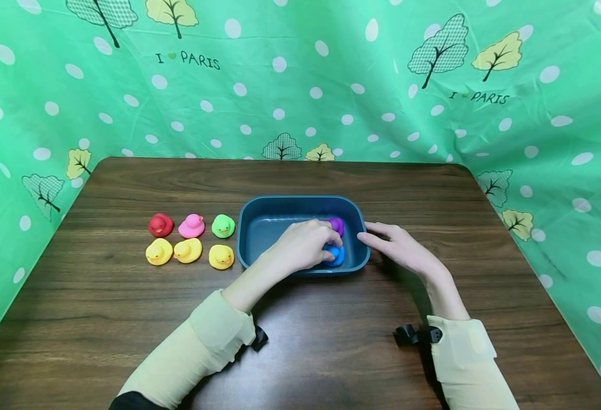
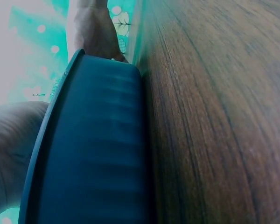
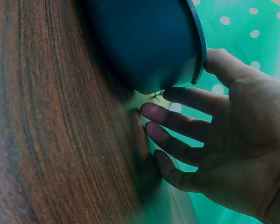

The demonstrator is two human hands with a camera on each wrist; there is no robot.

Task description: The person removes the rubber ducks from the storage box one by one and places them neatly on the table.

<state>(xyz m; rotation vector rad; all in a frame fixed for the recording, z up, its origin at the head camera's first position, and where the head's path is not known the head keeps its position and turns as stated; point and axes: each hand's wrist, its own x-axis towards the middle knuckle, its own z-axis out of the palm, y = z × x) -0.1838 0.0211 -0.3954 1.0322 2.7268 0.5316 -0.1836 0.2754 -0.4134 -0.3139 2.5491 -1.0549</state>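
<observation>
Over the blue plastic tub (image 1: 262,222) my left hand (image 1: 303,245) reaches down inside, its thumb and fingers pinching a blue rubber duck (image 1: 337,260) at the right end. Just behind that sits a purple rubber duck (image 1: 338,225), partly covered by the fingers. My right hand (image 1: 398,246) is at the tub's right end wall, thumb at the rim and the other fingers fairly straight, as the right wrist view shows. In the left wrist view, the tub's outer side (image 2: 98,140) hides the ducks and the left fingers.
Left of the tub, two rows of rubber ducks lie on the wooden table (image 1: 331,353). A red duck (image 1: 160,225), a pink duck (image 1: 192,226) and a green duck (image 1: 223,226) form the back row; three yellow ducks (image 1: 188,250) the front. A green patterned cloth (image 1: 300,80) hangs behind.
</observation>
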